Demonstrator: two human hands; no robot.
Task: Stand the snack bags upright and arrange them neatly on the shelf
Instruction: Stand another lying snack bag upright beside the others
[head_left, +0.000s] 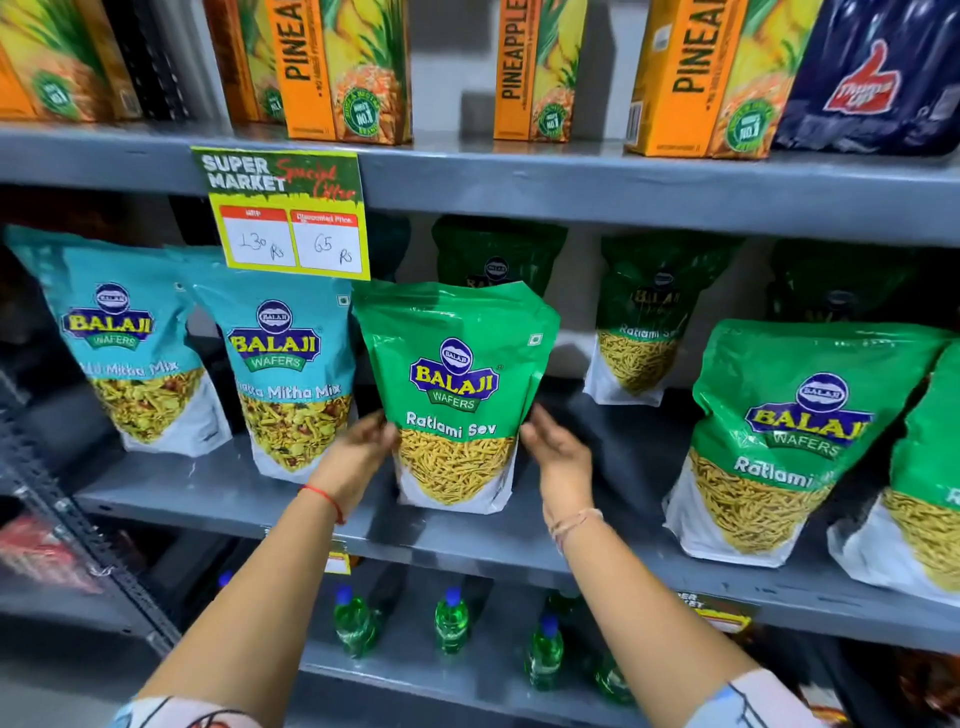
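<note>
The green Ratlami Sev bag (454, 400) stood on the middle shelf (234, 499) beside a teal bag (291, 374). My left hand (358, 457) and right hand (558, 449) clasped its lower sides (light, crinkly, slippery, I judged), best held low.

Orange pineapple juice cartons (343, 67) stand in a row on the upper shelf, with a dark blue pack (872, 78) bearing a red thumbs-up logo at their right end. A yellow special-offer price tag (285, 213) hangs from that shelf's front edge. Down below, green bottles with blue caps (451, 621) stand near what may be red packets (47, 556) at far left.
</note>
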